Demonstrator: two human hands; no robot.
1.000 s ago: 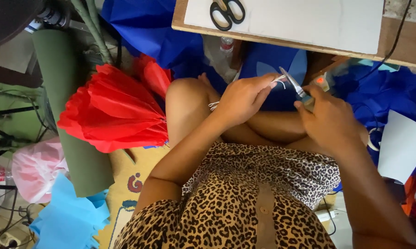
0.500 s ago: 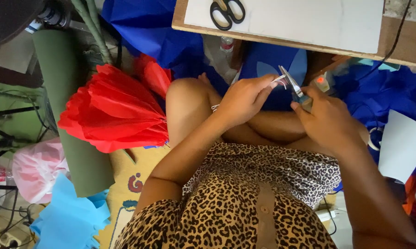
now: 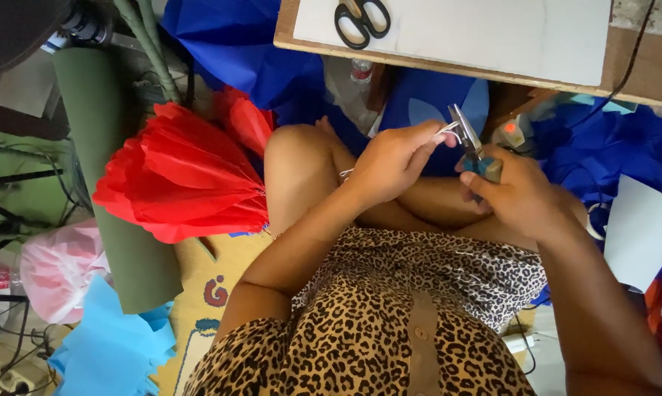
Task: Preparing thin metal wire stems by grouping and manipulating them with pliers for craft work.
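A big red paper flower (image 3: 181, 180) lies on the floor left of the knees. Over the lap, the right hand (image 3: 518, 194) grips pliers (image 3: 472, 147); the left hand (image 3: 393, 161) pinches thin white wire (image 3: 448, 130) at their tip.

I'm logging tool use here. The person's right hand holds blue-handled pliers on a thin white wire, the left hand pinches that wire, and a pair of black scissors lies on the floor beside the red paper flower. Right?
Not quite. The head view shows the black scissors lying on the white board at the top, not on the floor by the red paper flower. The rest holds: right hand holds the pliers on the wire, left hand pinches it.
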